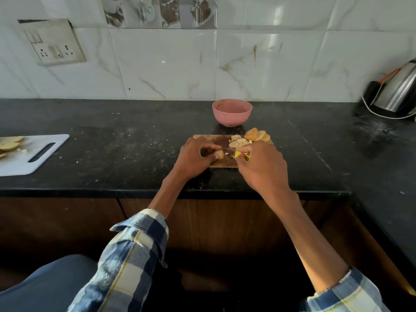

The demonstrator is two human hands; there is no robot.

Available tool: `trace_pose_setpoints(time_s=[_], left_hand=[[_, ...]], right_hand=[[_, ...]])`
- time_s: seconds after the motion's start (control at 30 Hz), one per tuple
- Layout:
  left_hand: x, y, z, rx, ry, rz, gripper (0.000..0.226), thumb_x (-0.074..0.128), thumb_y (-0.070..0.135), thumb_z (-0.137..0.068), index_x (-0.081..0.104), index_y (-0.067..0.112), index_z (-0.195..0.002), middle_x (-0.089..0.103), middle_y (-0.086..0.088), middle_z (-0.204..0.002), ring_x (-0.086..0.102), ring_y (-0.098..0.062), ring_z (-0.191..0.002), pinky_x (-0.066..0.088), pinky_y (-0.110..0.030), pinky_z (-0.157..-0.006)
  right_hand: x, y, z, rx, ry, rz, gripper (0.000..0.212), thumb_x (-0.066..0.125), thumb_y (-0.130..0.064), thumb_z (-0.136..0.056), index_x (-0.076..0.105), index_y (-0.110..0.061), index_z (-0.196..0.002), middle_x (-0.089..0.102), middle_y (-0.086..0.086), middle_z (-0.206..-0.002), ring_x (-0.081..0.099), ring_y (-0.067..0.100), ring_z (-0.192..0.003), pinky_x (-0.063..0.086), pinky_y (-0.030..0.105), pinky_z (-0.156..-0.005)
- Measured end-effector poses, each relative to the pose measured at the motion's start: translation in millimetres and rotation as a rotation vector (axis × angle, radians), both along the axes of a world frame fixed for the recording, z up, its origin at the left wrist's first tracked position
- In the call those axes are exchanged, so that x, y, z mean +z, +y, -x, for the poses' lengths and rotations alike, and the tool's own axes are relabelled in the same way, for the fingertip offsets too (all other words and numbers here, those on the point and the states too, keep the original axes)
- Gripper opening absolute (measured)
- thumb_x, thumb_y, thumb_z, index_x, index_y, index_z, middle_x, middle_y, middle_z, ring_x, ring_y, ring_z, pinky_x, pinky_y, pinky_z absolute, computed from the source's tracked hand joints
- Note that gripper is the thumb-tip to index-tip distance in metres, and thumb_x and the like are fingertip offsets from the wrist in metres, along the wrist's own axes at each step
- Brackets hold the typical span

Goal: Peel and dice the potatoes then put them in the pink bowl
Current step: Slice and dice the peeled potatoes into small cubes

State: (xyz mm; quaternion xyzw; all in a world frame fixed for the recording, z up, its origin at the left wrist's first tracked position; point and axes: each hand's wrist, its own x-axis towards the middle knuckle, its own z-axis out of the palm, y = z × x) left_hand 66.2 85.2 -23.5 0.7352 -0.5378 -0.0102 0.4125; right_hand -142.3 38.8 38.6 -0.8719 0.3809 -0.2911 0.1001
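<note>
A small wooden cutting board [211, 138] lies on the black counter. On it my left hand [193, 157] pinches a pale potato piece [220, 154] between thumb and fingers. My right hand [261, 164] grips a knife with a yellow handle [242, 156], its blade lying against that piece. Peeled potato chunks [238, 141] and round potato slices [257, 135] sit at the board's far right corner. The pink bowl [232, 112] stands just behind the board; I see nothing inside it.
A white plastic cutting board [33, 158] with potato halves [10, 143] lies at the far left. A steel kettle [398, 91] with a white cable stands at the back right. The counter's front edge [90, 191] runs below my wrists. Crumbs dot the counter.
</note>
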Motion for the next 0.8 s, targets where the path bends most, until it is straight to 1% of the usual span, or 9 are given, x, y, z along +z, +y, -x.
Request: trace_pose_setpoints(time_s=[0.1,0.23,0.33,0.43,0.5,0.57,0.63,0.7,0.8], left_hand=[[-2,-1,0,0.031,0.013,0.021,0.020,0.081,0.036,-0.089,0.079,0.037,-0.108,0.069,0.021,-0.105,0.057,-0.012,-0.106,0.048,-0.043,-0.099],[-2,-2,2,0.073,-0.013,0.037,0.019,0.081,0.036,-0.089,0.079,0.032,-0.108,0.069,0.016,-0.106,0.054,-0.011,-0.105,0.042,-0.030,-0.092],[2,0,4,0.095,0.001,0.051,0.019,0.083,0.034,-0.087,0.081,0.029,-0.105,0.072,0.013,-0.104,0.058,-0.010,-0.101,0.045,-0.030,-0.092],[6,5,5,0.089,0.049,0.062,0.019,0.085,0.027,-0.086,0.082,0.024,-0.105,0.076,0.010,-0.103,0.065,-0.005,-0.095,0.053,-0.027,-0.091],[7,7,6,0.077,0.054,0.075,0.018,0.085,0.022,-0.086,0.083,0.023,-0.103,0.078,0.011,-0.100,0.067,-0.002,-0.091,0.054,-0.023,-0.089],[8,8,8,0.065,0.054,0.092,0.015,0.085,0.018,-0.085,0.084,0.024,-0.099,0.076,0.015,-0.094,0.067,0.001,-0.088,0.052,-0.018,-0.086],[9,8,10,0.063,0.052,0.103,0.015,0.085,0.016,-0.085,0.084,0.026,-0.095,0.074,0.017,-0.090,0.067,0.002,-0.087,0.051,-0.016,-0.085],[8,8,10,0.067,0.062,0.112,0.014,0.085,0.015,-0.084,0.084,0.025,-0.094,0.075,0.015,-0.091,0.068,0.001,-0.087,0.052,-0.015,-0.085],[7,7,10,0.078,0.068,0.120,0.014,0.086,0.014,-0.083,0.084,0.025,-0.091,0.075,0.014,-0.091,0.068,0.000,-0.085,0.052,-0.015,-0.083]], right_hand=[[-4,2,-5,0.007,-0.011,0.031,0.026,0.067,-0.032,-0.099,0.076,-0.021,-0.122,0.074,-0.002,-0.095,0.064,0.010,-0.079,0.052,0.025,-0.063],[-10,1,-13,0.013,-0.005,0.041,0.028,0.065,-0.033,-0.100,0.074,-0.021,-0.124,0.074,-0.001,-0.098,0.067,0.011,-0.083,0.044,0.023,-0.061],[-12,0,-19,0.007,0.010,0.052,0.027,0.064,-0.033,-0.100,0.074,-0.021,-0.122,0.073,-0.001,-0.097,0.067,0.011,-0.083,0.044,0.023,-0.061],[-11,1,-19,0.007,-0.025,0.092,0.028,0.064,-0.033,-0.101,0.073,-0.023,-0.126,0.075,-0.002,-0.098,0.068,0.011,-0.084,0.054,0.026,-0.065],[-10,3,-18,0.021,-0.046,0.105,0.030,0.064,-0.033,-0.101,0.072,-0.024,-0.128,0.075,-0.002,-0.101,0.069,0.011,-0.087,0.057,0.029,-0.069],[-8,6,-19,0.041,-0.032,0.090,0.030,0.064,-0.032,-0.101,0.071,-0.023,-0.128,0.075,-0.001,-0.105,0.069,0.014,-0.090,0.054,0.028,-0.068],[-6,7,-20,0.041,0.003,0.085,0.026,0.064,-0.032,-0.101,0.074,-0.022,-0.123,0.074,0.001,-0.101,0.068,0.015,-0.088,0.049,0.027,-0.065],[-4,7,-23,0.030,0.023,0.089,0.024,0.064,-0.032,-0.100,0.075,-0.020,-0.118,0.073,0.001,-0.098,0.068,0.015,-0.085,0.048,0.027,-0.064],[0,7,-31,0.016,0.058,0.079,0.025,0.065,-0.033,-0.099,0.073,-0.018,-0.118,0.072,0.001,-0.101,0.068,0.018,-0.089,0.048,0.030,-0.067]])
